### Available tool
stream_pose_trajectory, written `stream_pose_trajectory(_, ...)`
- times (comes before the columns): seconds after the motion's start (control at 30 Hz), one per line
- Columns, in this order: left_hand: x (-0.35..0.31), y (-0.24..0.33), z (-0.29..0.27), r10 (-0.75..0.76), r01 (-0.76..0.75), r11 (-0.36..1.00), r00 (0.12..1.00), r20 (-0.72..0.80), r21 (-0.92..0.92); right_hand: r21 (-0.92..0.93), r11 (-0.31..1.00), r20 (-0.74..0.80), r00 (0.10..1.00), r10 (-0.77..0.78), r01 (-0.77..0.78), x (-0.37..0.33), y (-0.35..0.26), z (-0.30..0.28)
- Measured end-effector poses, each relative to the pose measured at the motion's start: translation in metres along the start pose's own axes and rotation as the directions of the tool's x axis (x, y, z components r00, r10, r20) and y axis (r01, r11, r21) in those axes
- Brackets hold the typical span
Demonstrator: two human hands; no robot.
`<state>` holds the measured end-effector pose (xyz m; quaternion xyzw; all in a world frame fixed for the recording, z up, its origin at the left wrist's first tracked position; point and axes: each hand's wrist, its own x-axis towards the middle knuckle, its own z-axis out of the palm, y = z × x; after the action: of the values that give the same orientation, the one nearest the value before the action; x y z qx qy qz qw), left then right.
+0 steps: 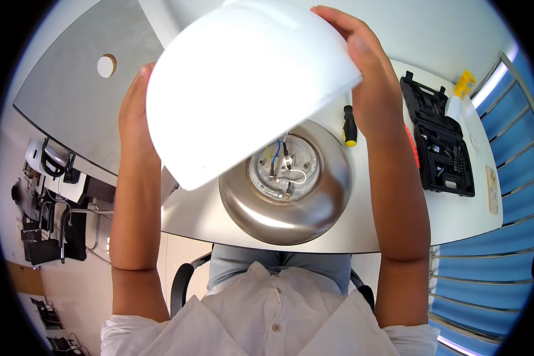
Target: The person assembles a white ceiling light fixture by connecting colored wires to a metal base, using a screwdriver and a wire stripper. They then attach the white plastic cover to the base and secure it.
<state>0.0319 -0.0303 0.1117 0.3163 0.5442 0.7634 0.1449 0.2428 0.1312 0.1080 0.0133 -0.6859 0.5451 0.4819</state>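
Observation:
A large white half-round lampshade [243, 89] is held up and tilted between my hands, above the table. My left hand [137, 113] grips its left edge, with most of the fingers hidden behind it. At its right side, my right hand [368, 71] is closed round the rim. Below the shade lies a round brushed-metal lamp base [291, 225], partly covered from view by it. In the base's recessed middle, a blue wire [276, 151] and a white wire [299, 178] run to small connectors. Beside the base is a black and yellow screwdriver [350, 126].
An open black tool case [444, 157] lies on the white table's right, with a red object [412, 145] beside it. Farther back sits a yellow packet [464, 83]. Metal railing [510, 231] borders the right side. A grey desktop [71, 89] stands at far left.

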Motion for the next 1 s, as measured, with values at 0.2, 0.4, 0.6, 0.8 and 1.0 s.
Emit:
stream_pose_trajectory(0.2, -0.034, 0.017, 0.007, 0.083, -0.094, 0.995, 0.960, 0.268, 0.028, -0.104, 0.994, 0.016, 1.000, 0.017, -0.016, -0.024, 0.017, -0.027)
stream_pose_trajectory(0.4, -0.077, -0.002, 0.026, 0.302, -0.345, 0.937, 0.868, 0.393, 0.043, -0.171, 0.966, -0.046, 0.981, 0.190, -0.195, -0.062, 0.029, -0.054)
stream_pose_trajectory(0.6, -0.111, -0.002, 0.041, 0.419, -0.700, 0.542, 0.704, 0.573, 0.465, -0.078, 0.945, -0.073, 0.947, 0.313, -0.319, -0.088, 0.041, -0.059)
stream_pose_trajectory(0.8, -0.106, 0.005, 0.029, 0.192, -0.653, 0.621, 0.663, 0.724, 0.433, -0.091, 0.936, -0.001, 0.940, 0.342, -0.341, -0.102, 0.053, -0.062)
stream_pose_trajectory(1.0, -0.080, 0.004, -0.085, -0.136, -0.453, 0.625, 0.738, 0.661, 0.635, -0.454, 0.856, -0.039, 0.966, 0.256, -0.245, -0.115, 0.038, -0.047)
